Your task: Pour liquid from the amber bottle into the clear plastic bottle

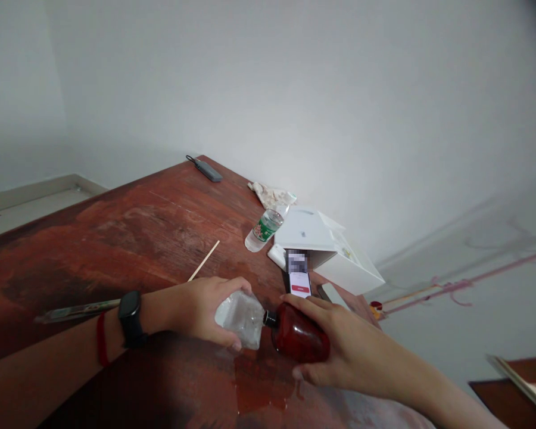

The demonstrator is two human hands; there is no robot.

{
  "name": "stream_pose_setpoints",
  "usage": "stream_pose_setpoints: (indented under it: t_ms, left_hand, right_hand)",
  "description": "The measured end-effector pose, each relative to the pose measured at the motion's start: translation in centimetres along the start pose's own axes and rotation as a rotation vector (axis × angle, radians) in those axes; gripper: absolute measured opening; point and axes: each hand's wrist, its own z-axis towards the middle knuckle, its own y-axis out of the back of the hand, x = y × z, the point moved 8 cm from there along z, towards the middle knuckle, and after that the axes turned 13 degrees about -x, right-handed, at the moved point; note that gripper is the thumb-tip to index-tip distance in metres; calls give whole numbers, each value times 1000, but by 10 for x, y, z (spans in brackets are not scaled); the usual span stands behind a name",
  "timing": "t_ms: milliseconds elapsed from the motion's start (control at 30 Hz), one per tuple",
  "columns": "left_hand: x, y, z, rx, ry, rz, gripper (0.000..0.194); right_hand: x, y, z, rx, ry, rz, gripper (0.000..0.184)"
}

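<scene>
My left hand (201,310), with a black watch and a red band on the wrist, is closed around a small clear plastic container (241,319) low over the dark red wooden table (129,238). My right hand (339,345) grips a dark red-brown bottle (299,336) tipped on its side, its black neck touching the clear container's side. Beneath them a wet patch (259,387) spreads on the tabletop.
A phone with a lit screen (299,277) leans on a white box (326,247). A water bottle (264,229) lies on its side, a crumpled cloth (270,193) behind it. A wooden stick (204,260), a pen-like item (75,310) and a grey device (206,169) lie on the table.
</scene>
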Motion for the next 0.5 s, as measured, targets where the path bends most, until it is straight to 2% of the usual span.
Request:
stream_pose_setpoints:
  t_ms: [300,500]
  left_hand:
    - [2,1,-1,0,7,5,76]
    - [3,2,-1,-5,-24,13,72]
  right_hand:
    - [-4,-4,-1,-33,-3,44,94]
    - [-13,-24,-4,-99,-5,192,97]
